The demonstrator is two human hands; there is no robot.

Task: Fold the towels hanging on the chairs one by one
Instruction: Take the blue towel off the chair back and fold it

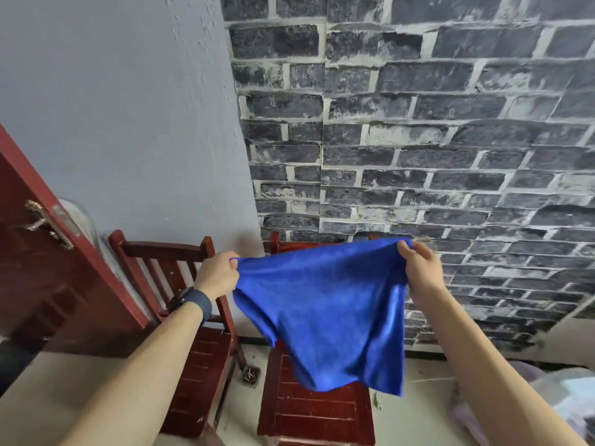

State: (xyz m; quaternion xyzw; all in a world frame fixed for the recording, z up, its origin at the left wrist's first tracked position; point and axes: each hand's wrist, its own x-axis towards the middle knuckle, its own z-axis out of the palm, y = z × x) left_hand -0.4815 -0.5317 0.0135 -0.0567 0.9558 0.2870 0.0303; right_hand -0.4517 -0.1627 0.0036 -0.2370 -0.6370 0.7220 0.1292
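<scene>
I hold the blue towel [325, 304] spread above the right chair [317, 410], my left hand [219, 273] and right hand [418, 268] each with fingers clamped on a top corner.

No readable text, label, brand, number or sign appears on anything here.

home room | wooden chairs [199, 355] | brick-pattern wall [450, 140] | red door [48, 284]
</scene>
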